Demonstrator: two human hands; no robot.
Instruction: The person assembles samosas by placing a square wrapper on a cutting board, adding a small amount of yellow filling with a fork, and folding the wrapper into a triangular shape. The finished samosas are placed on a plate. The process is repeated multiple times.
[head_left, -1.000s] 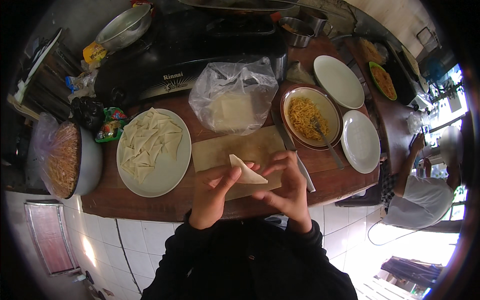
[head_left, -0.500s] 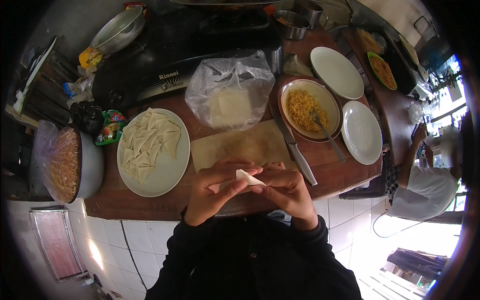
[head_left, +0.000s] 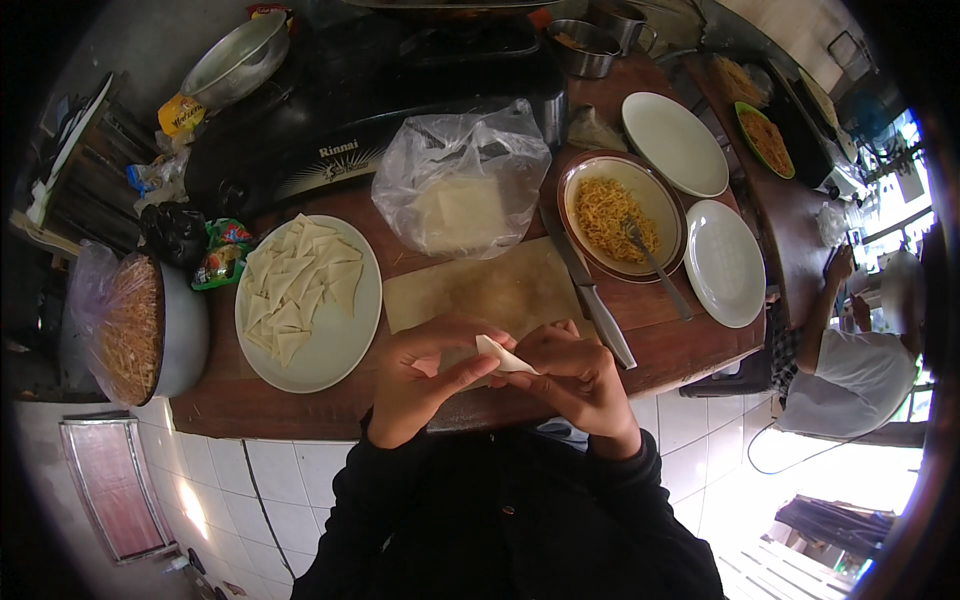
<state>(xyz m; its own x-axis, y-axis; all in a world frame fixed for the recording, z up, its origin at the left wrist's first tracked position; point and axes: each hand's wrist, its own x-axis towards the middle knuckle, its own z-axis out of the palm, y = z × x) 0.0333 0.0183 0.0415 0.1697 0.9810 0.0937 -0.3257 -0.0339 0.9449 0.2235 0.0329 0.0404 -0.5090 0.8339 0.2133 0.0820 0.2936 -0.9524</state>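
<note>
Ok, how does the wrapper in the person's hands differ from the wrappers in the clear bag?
The held wrapper is folded into a narrow, pointed shape; the bagged wrappers lie flat and squarish. The held wrapper is pinched by the left hand and right hand; the bagged wrappers rest inside the clear bag. Both look pale.

Cream wrapper (head_left: 505,357), yellow noodles (head_left: 605,212), brown-rimmed bowl (head_left: 642,192), black sleeves (head_left: 372,475), reddish-brown table (head_left: 225,405)

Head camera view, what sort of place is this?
Most likely a kitchen: there's a black stove, a knife and a plate of folded dough pieces.
</note>
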